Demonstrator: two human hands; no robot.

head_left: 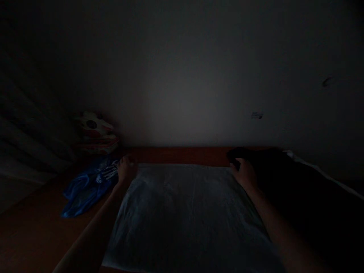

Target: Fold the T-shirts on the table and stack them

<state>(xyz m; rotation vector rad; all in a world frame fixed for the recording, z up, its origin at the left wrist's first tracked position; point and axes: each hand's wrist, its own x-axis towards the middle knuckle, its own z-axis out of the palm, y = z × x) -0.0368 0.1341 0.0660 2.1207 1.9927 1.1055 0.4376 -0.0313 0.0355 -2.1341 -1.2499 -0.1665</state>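
Note:
A grey cloth, perhaps a garment, lies spread out in front of me with faint wrinkles; its kind is hard to make out in the dim light. At its far left corner is my left hand, fingers closed on the edge. My right hand grips the far right corner, thumb and fingers pinched together. The cloth's far edge runs nearly straight between both hands. Just left of my left hand lies a crumpled blue shiny fabric with white markings.
The wooden surface meets a pale wall at the back. A white and red cushion-like object stands at the back left, near a curtain. Black fabric covers the right side. A small label is on the wall.

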